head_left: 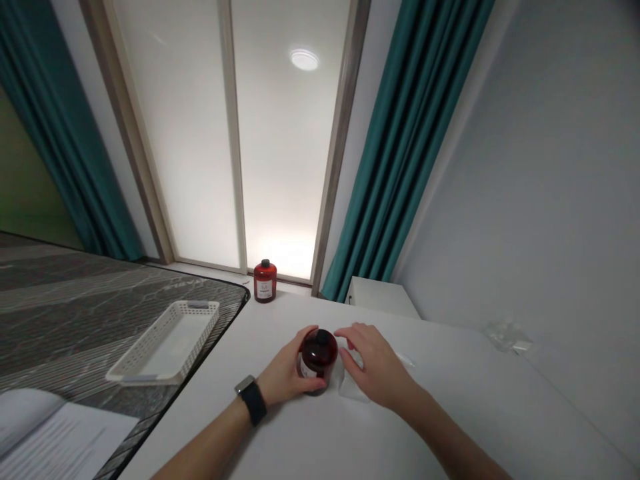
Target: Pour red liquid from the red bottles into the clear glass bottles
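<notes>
My left hand [288,371] is wrapped round a dark red bottle [320,353] with a black cap and a pale label, above the white table [280,440]. A black-banded watch [251,399] is on my left wrist. Just right of the bottle is my right hand [369,365], its fingers curved and apart, the fingertips close to the cap side. Whether they touch the bottle I cannot tell. Beneath my right hand lies a clear plastic bag [353,388], partly hidden. A second red bottle [265,283] with a black cap and white label stands upright at the table's far edge.
To the left, a white perforated basket [173,343] rests on a grey patterned mattress, with an open booklet [75,437] nearer me. Crumpled clear plastic [509,335] lies at the right by the wall. A white cabinet [384,299] stands beyond the table, before teal curtains [400,153].
</notes>
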The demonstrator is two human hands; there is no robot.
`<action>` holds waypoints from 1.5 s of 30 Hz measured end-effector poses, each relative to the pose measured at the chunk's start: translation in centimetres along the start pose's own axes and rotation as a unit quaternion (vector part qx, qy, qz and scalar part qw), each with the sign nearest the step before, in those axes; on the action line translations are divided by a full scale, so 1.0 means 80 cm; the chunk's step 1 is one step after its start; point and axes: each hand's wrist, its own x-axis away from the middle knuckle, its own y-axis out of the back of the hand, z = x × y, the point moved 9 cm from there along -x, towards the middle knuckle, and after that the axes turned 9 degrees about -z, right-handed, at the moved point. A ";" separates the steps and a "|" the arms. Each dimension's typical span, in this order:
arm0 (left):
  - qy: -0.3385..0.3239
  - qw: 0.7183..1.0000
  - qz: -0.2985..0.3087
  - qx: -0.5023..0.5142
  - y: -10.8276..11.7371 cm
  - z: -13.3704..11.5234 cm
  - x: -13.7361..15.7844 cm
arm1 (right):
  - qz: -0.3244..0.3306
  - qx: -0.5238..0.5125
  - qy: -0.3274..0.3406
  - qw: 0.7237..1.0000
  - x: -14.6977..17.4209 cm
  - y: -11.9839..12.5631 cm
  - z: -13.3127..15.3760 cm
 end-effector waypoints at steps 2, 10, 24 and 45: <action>-0.007 1.000 0.002 0.016 -0.001 -0.002 0.000 | 0.049 0.002 0.015 0.999 -0.025 -0.005 0.016; -0.023 0.998 0.012 0.051 -0.002 -0.005 0.000 | 0.151 0.083 0.040 0.984 -0.064 -0.014 0.035; -0.096 0.995 0.019 0.027 0.029 -0.035 -0.002 | 0.023 -0.152 -0.128 0.980 -0.003 -0.038 -0.023; -0.219 0.906 0.234 -0.277 0.010 -0.124 -0.043 | -0.215 -0.349 -0.251 0.877 0.060 -0.113 -0.007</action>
